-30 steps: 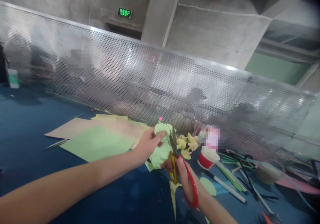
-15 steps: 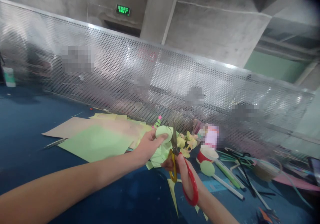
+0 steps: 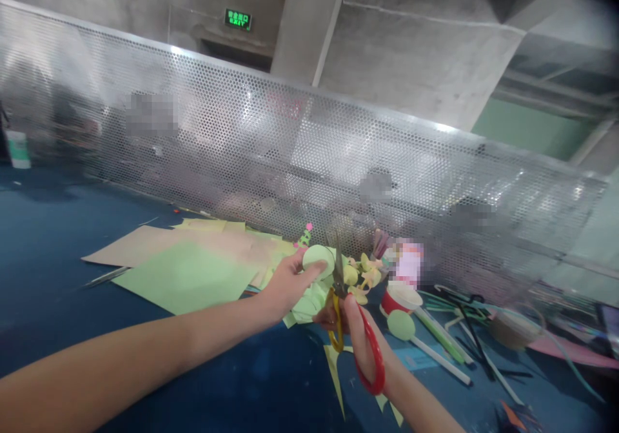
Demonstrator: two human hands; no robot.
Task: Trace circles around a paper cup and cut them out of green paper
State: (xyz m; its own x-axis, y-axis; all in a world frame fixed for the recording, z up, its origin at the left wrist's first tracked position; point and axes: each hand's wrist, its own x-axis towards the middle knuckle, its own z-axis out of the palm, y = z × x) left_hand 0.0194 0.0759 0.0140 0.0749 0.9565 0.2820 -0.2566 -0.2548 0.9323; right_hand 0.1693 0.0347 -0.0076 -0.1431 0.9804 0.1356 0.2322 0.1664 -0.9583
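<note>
Left hand (image 3: 285, 284) pinches a pale green paper disc (image 3: 318, 260) between thumb and fingers above the blue table (image 3: 72, 226). Right hand (image 3: 360, 336), fingers closed through the handles, holds red-and-yellow scissors (image 3: 348, 330), blades at the disc's right edge.

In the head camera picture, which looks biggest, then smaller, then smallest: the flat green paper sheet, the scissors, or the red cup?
1. Green paper sheet
2. Scissors, though they lie nearer the camera, which swells them
3. Red cup
</note>
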